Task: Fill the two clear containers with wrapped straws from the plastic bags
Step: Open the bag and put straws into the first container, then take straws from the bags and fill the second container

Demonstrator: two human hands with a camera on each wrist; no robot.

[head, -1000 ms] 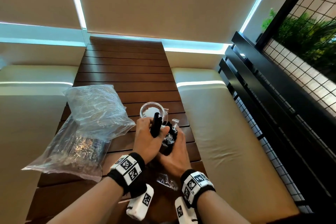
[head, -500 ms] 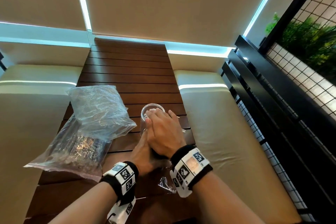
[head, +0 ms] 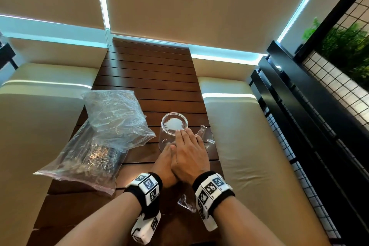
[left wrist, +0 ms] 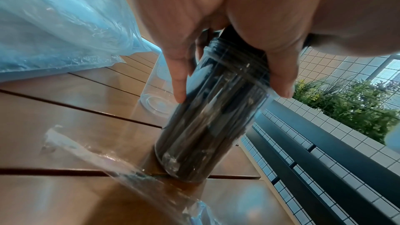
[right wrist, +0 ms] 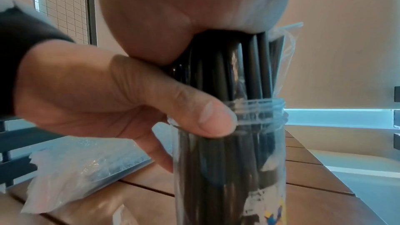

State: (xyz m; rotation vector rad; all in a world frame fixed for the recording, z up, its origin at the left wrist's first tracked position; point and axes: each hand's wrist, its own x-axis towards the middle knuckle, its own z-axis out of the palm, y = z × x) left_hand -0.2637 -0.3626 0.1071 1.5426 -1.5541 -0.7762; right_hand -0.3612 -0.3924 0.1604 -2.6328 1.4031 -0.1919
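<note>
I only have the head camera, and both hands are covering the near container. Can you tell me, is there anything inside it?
Observer: Yes. The right wrist view shows the near container packed with black wrapped straws that stick out above its rim.
Operator: What is the right hand doing?
Observer: The right hand presses its flat palm down on the straw tops.
Operator: And the left hand?
Observer: The left hand grips the container's threaded neck, with the thumb on one side and the fingers on the other.
</note>
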